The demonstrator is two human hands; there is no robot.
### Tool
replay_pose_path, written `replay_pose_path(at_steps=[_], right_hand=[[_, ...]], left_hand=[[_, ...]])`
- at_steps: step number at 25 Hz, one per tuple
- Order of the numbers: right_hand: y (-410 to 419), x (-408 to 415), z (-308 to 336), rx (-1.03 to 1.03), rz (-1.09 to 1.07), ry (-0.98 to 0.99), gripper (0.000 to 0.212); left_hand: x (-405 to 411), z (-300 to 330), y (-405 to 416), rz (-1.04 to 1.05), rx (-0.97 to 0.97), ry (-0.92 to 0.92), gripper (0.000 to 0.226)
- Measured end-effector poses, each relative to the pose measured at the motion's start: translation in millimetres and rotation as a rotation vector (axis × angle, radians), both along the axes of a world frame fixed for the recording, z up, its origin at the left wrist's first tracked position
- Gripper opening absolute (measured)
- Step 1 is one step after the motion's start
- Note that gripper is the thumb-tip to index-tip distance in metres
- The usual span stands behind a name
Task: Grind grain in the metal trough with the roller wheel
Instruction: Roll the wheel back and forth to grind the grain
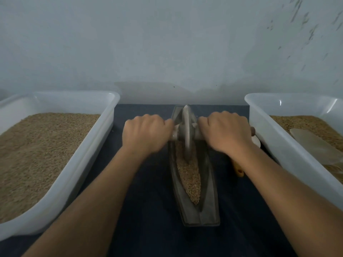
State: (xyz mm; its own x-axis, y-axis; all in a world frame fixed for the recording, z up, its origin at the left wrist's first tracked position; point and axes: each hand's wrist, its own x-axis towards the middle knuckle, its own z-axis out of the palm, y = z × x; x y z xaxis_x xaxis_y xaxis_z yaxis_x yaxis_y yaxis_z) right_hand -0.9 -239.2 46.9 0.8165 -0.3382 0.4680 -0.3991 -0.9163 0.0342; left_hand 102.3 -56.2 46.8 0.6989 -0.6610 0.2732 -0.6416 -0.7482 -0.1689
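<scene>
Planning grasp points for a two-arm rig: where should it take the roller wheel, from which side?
By the axle handles, not the disc. The roller wheel stands upright in the metal trough, its axle crossing the trough, with a stub sticking out each side. Come from above, one grip per side, as the left hand and right hand do now.

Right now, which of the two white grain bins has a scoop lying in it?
The bin on the person's right: a pale scoop lies on its grain. The fuller left bin holds grain only.

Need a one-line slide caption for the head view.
Both hands, left and right, grip the roller wheel over grain in the trough.
</scene>
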Motion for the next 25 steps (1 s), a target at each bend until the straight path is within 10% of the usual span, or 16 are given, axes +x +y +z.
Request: replay_pose_path(at_steps=[3,8,12,18,25], right_hand=[[-8.4,25.2,5.9,-0.017,-0.001,0.061,0.056],[18.5,-34.4,-16.3,0.010,0.068,-0.187,0.053],[32.3,-80.4,-25.2,-0.027,0.277,-0.363,0.039],[5.2,-11.5,-8.5,-0.057,0.034,-0.108,0.053],[-19.4,19.9,-1.3,-0.033,0.021,0.135,0.032]], left_hand=[[24.1,6.7,-14.7,0.062,0.016,0.224,0.023],[-41.3,-11.8,24.8,-0.100,-0.111,-0.175,0.025],[-77.5,-25.4,53.8,-0.098,-0.386,-0.151,0.038],[-24.4,-14.4,20.4,-0.120,-0.027,-0.091,0.013],[24.9,14.6,-24.9,0.123,-0.141,0.166,0.043]])
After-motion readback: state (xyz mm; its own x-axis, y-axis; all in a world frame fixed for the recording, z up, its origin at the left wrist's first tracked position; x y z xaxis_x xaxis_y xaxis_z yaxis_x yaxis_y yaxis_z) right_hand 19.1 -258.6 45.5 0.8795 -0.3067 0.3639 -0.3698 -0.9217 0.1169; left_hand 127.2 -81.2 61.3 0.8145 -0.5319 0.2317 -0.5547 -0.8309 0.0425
